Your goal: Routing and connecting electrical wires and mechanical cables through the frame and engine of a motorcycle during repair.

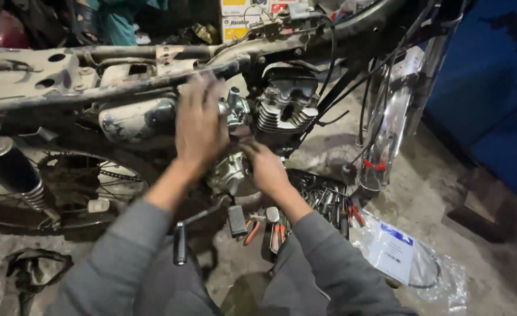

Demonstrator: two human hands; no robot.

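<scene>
A stripped motorcycle stands in front of me, with its bare frame running across the top and its finned engine in the middle. My left hand is raised with fingers spread over the carburettor beside the engine; whether it grips anything is hidden. My right hand reaches in lower, at the engine's side cover, fingers curled against the metal. Both my arms wear grey sleeves.
A pile of wrenches and sockets and red-handled pliers lie on the concrete floor under the engine. A plastic bag with a cable lies at the right. The rear wheel, shock absorber, kick lever, and a dark rag are at the left.
</scene>
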